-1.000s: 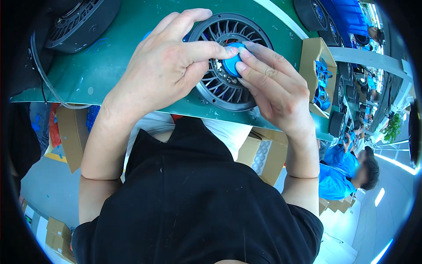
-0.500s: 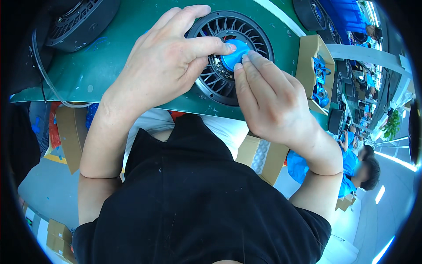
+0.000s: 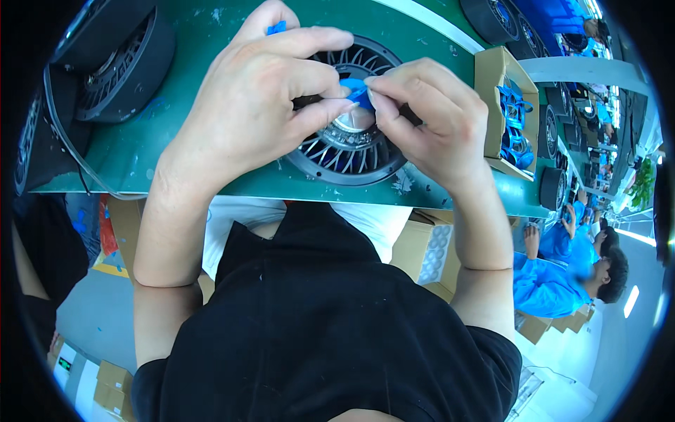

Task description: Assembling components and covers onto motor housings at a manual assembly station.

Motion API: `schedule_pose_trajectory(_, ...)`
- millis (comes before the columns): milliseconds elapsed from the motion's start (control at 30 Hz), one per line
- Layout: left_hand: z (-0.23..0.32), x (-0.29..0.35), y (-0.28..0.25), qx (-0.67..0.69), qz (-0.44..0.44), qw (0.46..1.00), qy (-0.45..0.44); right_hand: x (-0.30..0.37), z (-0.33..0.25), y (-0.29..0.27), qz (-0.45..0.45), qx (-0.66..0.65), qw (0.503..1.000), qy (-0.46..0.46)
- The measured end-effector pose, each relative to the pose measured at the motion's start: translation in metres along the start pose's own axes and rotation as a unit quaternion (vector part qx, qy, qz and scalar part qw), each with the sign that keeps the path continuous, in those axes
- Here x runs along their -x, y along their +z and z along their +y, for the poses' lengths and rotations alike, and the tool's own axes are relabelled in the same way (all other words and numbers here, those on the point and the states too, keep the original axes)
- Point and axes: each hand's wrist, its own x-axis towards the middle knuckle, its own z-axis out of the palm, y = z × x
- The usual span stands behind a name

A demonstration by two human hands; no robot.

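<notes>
A dark round wheel (image 3: pixel 344 167) with curved spokes lies flat on the green table, and its silvery hub centre (image 3: pixel 355 119) shows under my fingers. Just over that hub, a piece of thin blue film (image 3: pixel 356 90) is bent up. My left hand (image 3: pixel 264 88) pinches the film's left side between thumb and finger. From the right, my right hand (image 3: pixel 432 116) grips its other edge with thumb and fingertips. A small blue scrap (image 3: pixel 276 28) is at the fingers of my left hand. Both hands cover part of the wheel.
An open cardboard box (image 3: pixel 490 116) holding blue pieces stands at the table's right edge. More black wheels (image 3: pixel 130 67) stand at the far left, by a grey cable (image 3: pixel 67 144). A person in blue (image 3: pixel 555 281) sits off to the right.
The blue film, flat over the hub before, is now folded up, baring silvery metal. My left hand has gone from pressing on it to pinching it. The wheel appears lower left in view.
</notes>
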Motion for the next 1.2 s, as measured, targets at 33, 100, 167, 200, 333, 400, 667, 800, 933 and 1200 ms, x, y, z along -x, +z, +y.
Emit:
schedule_pose_trajectory(33,-0.002,0.000,0.003,0.031,0.001,0.999,-0.018,0.005,-0.002,0.002,0.007,0.000,1.000,0.002)
schedule_pose_trajectory(100,-0.007,-0.002,0.006,0.090,0.003,0.994,-0.055,0.018,-0.015,0.007,0.040,-0.068,0.995,0.062)
schedule_pose_trajectory(167,-0.008,-0.010,0.007,0.115,-0.019,0.991,-0.064,0.025,-0.018,0.006,0.059,-0.104,0.988,0.096)
schedule_pose_trajectory(200,-0.008,-0.014,0.007,0.141,-0.034,0.986,-0.076,0.027,-0.016,0.004,0.049,-0.084,0.992,0.082)
schedule_pose_trajectory(333,-0.004,-0.019,0.007,0.105,-0.038,0.989,-0.093,0.027,-0.017,0.002,0.013,-0.064,0.996,0.057)
schedule_pose_trajectory(400,-0.006,-0.020,0.009,0.078,-0.030,0.992,-0.092,0.025,-0.019,0.000,-0.020,-0.069,0.994,0.077)
schedule_pose_trajectory(667,-0.023,0.019,0.014,0.266,0.260,0.879,-0.297,0.018,-0.022,-0.002,-0.086,-0.047,0.994,0.056)
schedule_pose_trajectory(800,-0.005,0.049,0.016,0.434,0.181,0.836,-0.282,0.011,-0.030,-0.003,-0.099,0.018,0.994,0.032)
schedule_pose_trajectory(933,0.019,0.042,0.017,0.287,0.090,0.857,-0.419,0.010,-0.039,-0.005,-0.140,0.081,0.987,0.025)
schedule_pose_trajectory(1200,0.014,0.045,0.017,0.262,0.021,0.857,-0.443,0.003,-0.067,0.014,-0.105,0.206,0.970,0.075)
